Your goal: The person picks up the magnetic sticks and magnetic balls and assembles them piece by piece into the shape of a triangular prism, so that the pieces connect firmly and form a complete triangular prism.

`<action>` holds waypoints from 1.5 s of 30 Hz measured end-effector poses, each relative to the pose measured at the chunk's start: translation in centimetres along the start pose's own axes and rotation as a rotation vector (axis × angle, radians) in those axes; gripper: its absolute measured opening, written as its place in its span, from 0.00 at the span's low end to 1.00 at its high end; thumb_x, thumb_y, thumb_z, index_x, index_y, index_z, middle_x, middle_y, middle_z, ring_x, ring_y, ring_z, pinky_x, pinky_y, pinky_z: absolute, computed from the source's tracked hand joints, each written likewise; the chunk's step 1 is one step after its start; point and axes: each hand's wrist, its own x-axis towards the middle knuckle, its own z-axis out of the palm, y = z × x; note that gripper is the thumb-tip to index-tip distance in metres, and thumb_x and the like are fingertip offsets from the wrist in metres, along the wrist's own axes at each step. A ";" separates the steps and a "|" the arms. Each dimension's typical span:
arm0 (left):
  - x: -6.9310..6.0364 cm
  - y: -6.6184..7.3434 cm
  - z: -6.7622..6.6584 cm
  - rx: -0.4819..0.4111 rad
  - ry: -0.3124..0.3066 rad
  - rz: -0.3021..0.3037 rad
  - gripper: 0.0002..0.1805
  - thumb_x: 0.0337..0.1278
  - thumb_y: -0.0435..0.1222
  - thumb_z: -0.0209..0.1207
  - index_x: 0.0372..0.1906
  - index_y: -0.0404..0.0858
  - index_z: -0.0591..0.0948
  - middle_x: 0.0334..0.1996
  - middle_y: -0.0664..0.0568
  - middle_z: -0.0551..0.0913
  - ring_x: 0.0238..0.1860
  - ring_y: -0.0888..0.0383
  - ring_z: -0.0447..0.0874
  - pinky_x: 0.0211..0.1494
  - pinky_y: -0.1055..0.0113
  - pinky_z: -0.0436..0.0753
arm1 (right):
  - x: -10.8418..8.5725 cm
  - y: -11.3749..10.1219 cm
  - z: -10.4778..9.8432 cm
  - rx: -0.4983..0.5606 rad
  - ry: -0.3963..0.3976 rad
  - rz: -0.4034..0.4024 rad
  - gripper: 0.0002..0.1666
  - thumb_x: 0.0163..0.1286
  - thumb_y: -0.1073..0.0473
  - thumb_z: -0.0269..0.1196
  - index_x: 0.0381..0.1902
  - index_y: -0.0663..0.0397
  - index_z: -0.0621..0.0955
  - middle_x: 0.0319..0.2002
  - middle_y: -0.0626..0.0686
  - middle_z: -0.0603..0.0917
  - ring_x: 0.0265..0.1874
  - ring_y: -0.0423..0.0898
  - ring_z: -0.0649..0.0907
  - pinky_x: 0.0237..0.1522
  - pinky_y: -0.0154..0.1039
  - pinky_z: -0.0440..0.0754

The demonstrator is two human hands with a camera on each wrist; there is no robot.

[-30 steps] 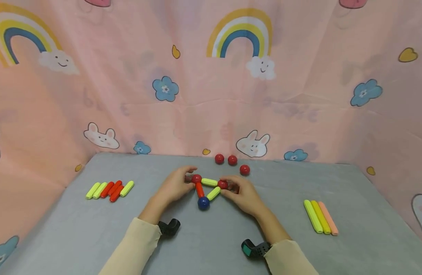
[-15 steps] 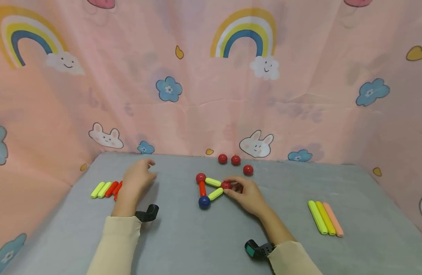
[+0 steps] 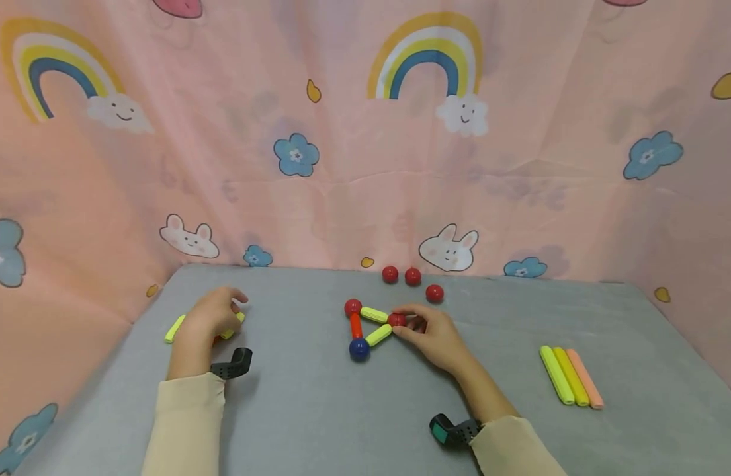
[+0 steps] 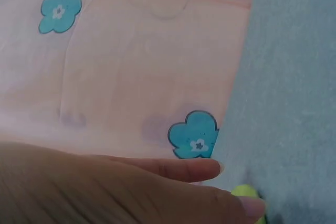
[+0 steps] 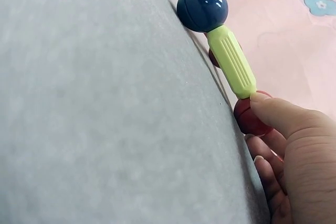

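Note:
A flat triangle lies on the table, built from a red ball (image 3: 352, 307), a blue ball (image 3: 359, 349), a second red ball (image 3: 397, 321) at the right corner, a red rod (image 3: 356, 326) and two yellow-green rods (image 3: 379, 335). My right hand (image 3: 433, 336) pinches the right-corner red ball between thumb and fingers; the right wrist view shows the thumb at the joint of ball and rod. Over the short rods at the left is my left hand (image 3: 210, 320), its thumb by a yellow-green rod (image 4: 244, 190) and its index finger extended. The hand covers most of those rods.
Three loose red balls (image 3: 413, 276) sit near the back edge of the grey table (image 3: 305, 410). Three longer rods (image 3: 571, 378), yellow-green, yellow and peach, lie side by side at the right. A patterned pink cloth (image 3: 341, 198) hangs behind and at the sides.
My left hand has let go of the triangle's left red ball and moved left over the short rods. The right hand still holds the right-corner red ball. The view has shifted slightly.

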 end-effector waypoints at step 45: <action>1.3 2.3 1.4 -0.075 -0.040 0.196 0.19 0.53 0.27 0.60 0.53 0.35 0.81 0.44 0.40 0.80 0.39 0.50 0.77 0.38 0.64 0.77 | 0.0 -0.2 -0.1 0.042 0.004 0.026 0.19 0.61 0.56 0.74 0.51 0.48 0.86 0.32 0.51 0.81 0.30 0.45 0.77 0.31 0.30 0.75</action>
